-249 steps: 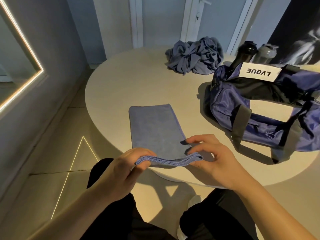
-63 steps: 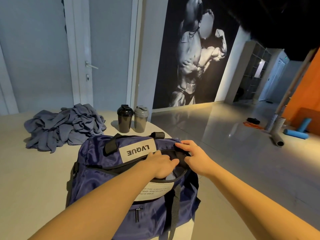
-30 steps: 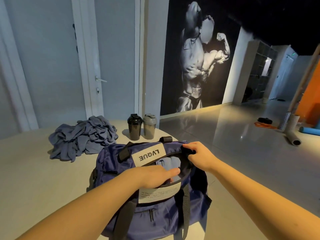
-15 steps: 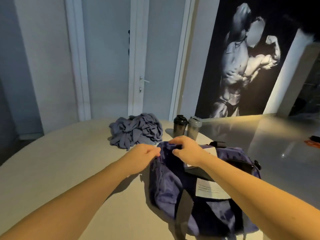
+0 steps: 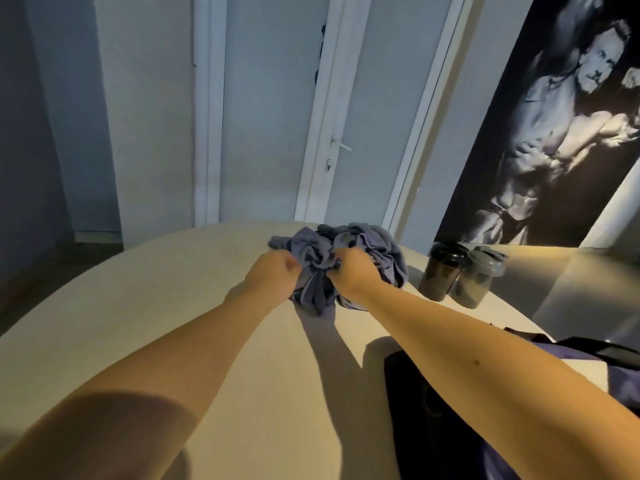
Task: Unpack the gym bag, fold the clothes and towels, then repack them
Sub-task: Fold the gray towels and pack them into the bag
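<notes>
1. The crumpled grey-blue cloth heap (image 5: 360, 251) is gripped at the far side of the round beige table (image 5: 166, 306), left hand (image 5: 273, 275) and right hand (image 5: 353, 271) both curled into its fabric.
2. The navy fabric gym bag (image 5: 620, 379) is seen at near right.

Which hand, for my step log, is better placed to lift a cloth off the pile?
Probably right hand: its fingers dig into the cloth pile; left hand only meets its edge.
</notes>
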